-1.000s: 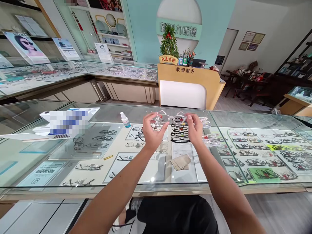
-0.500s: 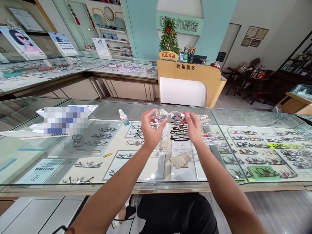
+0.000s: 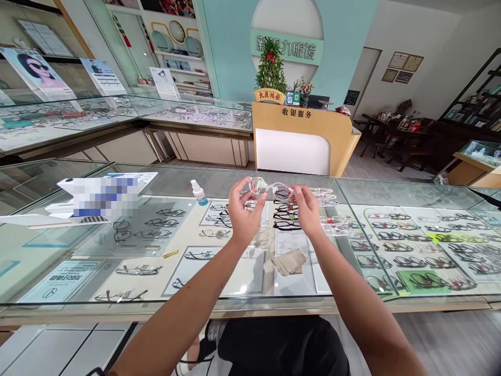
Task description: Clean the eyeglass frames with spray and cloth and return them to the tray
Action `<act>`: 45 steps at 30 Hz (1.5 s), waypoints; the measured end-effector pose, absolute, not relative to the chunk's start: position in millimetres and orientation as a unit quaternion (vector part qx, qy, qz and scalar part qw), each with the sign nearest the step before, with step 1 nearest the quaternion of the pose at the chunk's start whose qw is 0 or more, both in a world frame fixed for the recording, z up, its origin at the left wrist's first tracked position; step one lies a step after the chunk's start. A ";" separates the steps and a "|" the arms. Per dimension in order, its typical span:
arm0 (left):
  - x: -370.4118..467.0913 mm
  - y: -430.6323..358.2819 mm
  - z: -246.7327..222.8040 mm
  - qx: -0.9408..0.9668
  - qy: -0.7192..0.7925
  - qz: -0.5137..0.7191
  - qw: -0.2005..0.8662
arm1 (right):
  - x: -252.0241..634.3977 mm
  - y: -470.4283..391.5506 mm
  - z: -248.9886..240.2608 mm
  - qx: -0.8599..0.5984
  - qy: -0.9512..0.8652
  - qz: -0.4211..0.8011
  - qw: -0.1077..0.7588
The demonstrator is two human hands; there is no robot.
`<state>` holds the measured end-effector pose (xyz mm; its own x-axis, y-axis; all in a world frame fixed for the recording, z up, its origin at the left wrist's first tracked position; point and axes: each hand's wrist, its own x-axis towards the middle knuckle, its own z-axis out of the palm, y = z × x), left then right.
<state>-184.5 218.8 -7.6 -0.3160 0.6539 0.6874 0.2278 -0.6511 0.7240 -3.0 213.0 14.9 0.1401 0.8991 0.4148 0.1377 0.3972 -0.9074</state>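
A pair of eyeglasses (image 3: pixel 273 187) with a clear, pinkish frame is held up above the glass counter between both hands. My left hand (image 3: pixel 245 209) pinches its left side, thumb below the lens. At the other end my right hand (image 3: pixel 307 207) grips the frame near the hinge, fingers closed. Below and closer to me, a beige cleaning cloth (image 3: pixel 289 261) lies folded on the counter. A white spray bottle (image 3: pixel 199 192) with a blue label stands to the left of my left hand. Behind my right hand is a row of black-framed glasses (image 3: pixel 287 225).
The glass display counter (image 3: pixel 219 301) runs across in front of me, with many frames inside. A white box (image 3: pixel 97 196), partly blurred, lies at the left. Clear-framed glasses (image 3: pixel 337 227) sit right of my right hand. A wooden cashier desk (image 3: pixel 344 133) stands beyond.
The view has tilted up slightly, so the scene sits lower. Both hands still hold the eyeglasses; the right side of the frame has dipped a little.
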 end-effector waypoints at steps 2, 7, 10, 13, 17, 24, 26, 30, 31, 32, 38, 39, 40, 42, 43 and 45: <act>-184.8 219.2 -8.5 0.567 0.387 0.713 0.144 | -3.9 212.0 16.3 -0.443 -0.570 0.323 0.612; -185.9 218.3 -9.1 0.567 0.399 0.707 0.139 | -4.8 211.5 16.9 -0.425 -0.557 0.344 0.625; -186.9 218.5 -9.6 0.570 0.410 0.700 0.133 | -3.4 212.5 15.4 -0.425 -0.559 0.345 0.623; -187.5 219.2 -10.5 0.571 0.420 0.693 0.132 | -1.9 213.6 13.9 -0.425 -0.564 0.344 0.619; -187.6 220.2 -12.0 0.572 0.432 0.682 0.145 | -2.0 214.1 13.7 -0.416 -0.578 0.349 0.609; -188.5 220.0 -11.8 0.577 0.467 0.660 0.120 | -3.0 215.9 14.9 -0.392 -0.562 0.390 0.615; -188.9 219.1 -11.0 0.578 0.476 0.654 0.106 | -2.5 216.6 15.5 -0.387 -0.553 0.406 0.616; -189.2 219.8 -10.6 0.579 0.476 0.654 0.106 | -0.7 216.9 17.5 -0.375 -0.548 0.434 0.608; -189.1 220.8 -11.0 0.578 0.471 0.656 0.119 | 0.0 216.9 18.0 -0.373 -0.551 0.438 0.604; -189.1 222.2 -11.5 0.575 0.464 0.660 0.137 | 0.7 216.9 18.5 -0.371 -0.555 0.441 0.600; -192.9 228.8 -11.7 0.575 0.443 0.666 0.171 | 7.4 216.5 23.5 -0.389 -0.556 0.454 0.578; -193.9 228.5 -10.8 0.586 0.445 0.660 0.154 | 8.4 216.0 24.8 -0.394 -0.554 0.451 0.578; -194.8 227.8 -9.8 0.599 0.443 0.653 0.135 | 9.2 215.4 26.1 -0.397 -0.553 0.449 0.579; -195.5 225.5 -7.6 0.631 0.426 0.640 0.104 | 10.0 214.2 28.1 -0.398 -0.560 0.447 0.573; -195.4 224.1 -6.6 0.647 0.414 0.633 0.093 | 10.0 213.7 28.7 -0.397 -0.569 0.448 0.564; -194.4 221.3 -5.0 0.673 0.396 0.620 0.076 | 9.3 213.6 28.6 -0.398 -0.593 0.445 0.540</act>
